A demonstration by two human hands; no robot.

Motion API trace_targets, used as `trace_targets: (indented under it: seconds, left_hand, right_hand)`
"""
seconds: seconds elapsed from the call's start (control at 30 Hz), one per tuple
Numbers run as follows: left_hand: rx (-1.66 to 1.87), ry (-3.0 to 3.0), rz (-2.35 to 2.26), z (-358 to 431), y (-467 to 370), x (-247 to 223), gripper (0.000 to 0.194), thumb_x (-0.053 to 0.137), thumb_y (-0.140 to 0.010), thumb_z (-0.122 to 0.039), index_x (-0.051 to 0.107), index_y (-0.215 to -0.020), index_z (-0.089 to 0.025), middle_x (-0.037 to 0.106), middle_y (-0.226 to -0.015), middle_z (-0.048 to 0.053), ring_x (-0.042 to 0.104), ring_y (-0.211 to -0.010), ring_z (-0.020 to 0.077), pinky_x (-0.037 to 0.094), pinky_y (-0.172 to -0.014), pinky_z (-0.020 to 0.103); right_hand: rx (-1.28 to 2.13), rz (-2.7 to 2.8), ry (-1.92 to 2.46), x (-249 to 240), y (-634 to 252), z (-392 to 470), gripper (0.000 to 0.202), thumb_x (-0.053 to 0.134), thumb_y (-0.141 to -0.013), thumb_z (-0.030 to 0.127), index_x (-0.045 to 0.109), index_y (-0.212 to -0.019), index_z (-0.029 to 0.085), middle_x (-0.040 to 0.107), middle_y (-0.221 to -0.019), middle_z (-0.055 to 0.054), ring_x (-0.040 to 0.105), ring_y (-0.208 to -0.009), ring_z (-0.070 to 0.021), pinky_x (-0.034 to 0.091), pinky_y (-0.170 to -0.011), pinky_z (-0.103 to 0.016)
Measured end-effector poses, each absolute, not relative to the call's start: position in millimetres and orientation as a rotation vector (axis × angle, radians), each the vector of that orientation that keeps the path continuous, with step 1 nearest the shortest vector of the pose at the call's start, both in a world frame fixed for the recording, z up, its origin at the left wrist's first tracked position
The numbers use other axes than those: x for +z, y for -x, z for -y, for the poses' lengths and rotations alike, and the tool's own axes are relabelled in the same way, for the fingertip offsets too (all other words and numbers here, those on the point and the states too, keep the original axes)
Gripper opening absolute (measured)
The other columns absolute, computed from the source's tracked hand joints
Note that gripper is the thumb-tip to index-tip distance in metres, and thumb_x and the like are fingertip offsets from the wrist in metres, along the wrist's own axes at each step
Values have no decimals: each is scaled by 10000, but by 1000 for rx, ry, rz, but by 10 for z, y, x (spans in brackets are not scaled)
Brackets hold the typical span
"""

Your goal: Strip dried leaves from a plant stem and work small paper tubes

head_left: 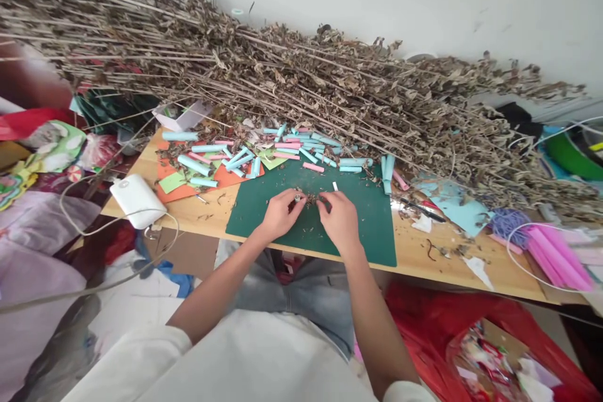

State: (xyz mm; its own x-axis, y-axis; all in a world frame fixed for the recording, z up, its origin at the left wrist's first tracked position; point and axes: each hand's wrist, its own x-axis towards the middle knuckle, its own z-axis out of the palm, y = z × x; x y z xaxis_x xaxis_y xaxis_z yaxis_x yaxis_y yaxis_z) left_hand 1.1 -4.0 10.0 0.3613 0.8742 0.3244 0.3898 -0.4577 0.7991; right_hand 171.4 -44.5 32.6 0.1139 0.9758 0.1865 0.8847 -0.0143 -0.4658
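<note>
My left hand [281, 212] is closed around a small tube [298, 198], whose round end shows between the thumb and fingers. Most of this tube is hidden by the hand. Just to its right, dried leaf crumbs [311, 200] lie in a small heap on the green cutting mat [367, 239]. My right hand [340, 217] has its thumb and fingertips pinched at the right side of that heap, touching the crumbs. A short white strip [335, 186] lies above the right hand. Rolled blue paper tubes [195, 165] and pink paper tubes [313, 167] are scattered behind the hands.
A large heap of dried leafy stalks [301, 69] spans the table's back. At left are a white power bank [136, 201] with a cable and orange paper [181, 185]. A black pen [424, 208], blue paper [456, 204] and purple string [510, 227] lie at right.
</note>
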Motion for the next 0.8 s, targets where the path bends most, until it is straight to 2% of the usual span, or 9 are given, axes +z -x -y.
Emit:
trace_targets:
  seconds: [0.1, 0.23, 0.37, 0.57, 0.7, 0.8]
  left_hand:
    - [1000, -2027, -1098, 30, -23, 78, 183, 556, -933, -323, 666, -910, -177, 688, -874, 46, 629, -779, 152, 480, -726, 260]
    - [992, -2004, -1069, 22, -24, 61, 136, 632, -888, -317, 668, -868, -187, 689, -863, 32, 635, -789, 154, 484, -729, 261]
    - [977, -2013, -1015, 30, -23, 57, 152, 576, -924, -295, 687, -910, -192, 697, -906, 45, 648, -842, 161, 494, -752, 267]
    - [983, -2034, -1047, 44, -21, 59, 198, 517, -952, -277, 691, -993, -193, 702, -963, 60, 663, -836, 157, 497, -726, 258]
    - [964, -2031, -1058, 41, -21, 59, 184, 550, -939, -314, 682, -923, -187, 711, -922, 48, 672, -853, 168, 508, -778, 273]
    - [941, -2037, -1070, 40, -23, 49, 180, 562, -933, -329, 684, -945, -196, 728, -936, 41, 684, -869, 177, 519, -805, 286]
  right_hand:
    - [234, 1901, 1994, 291, -1620, 424, 174, 580, -887, 278, 693, -1000, 209, 662, -965, -71, 613, -864, -205, 449, -704, -289]
    - [235, 1895, 1983, 230, -1607, 420, 176, 526, -917, 222, 701, -921, 214, 659, -934, -63, 612, -849, -196, 442, -701, -288]
    - [226, 1800, 1872, 211, -1656, 420, 226, 482, -941, 217, 705, -935, 186, 662, -919, -74, 612, -876, -197, 455, -788, -299]
    - [216, 1820, 2026, 263, -1678, 447, 196, 611, -865, 253, 697, -1019, 165, 663, -951, -91, 611, -877, -226, 458, -769, -319]
    - [158, 1938, 2045, 261, -1655, 462, 141, 578, -885, 233, 709, -900, 180, 659, -893, -94, 604, -873, -239, 445, -740, -328]
    - [121, 1818, 1929, 236, -1645, 472, 188, 529, -919, 231, 708, -896, 178, 669, -893, -94, 608, -880, -232, 458, -777, -335]
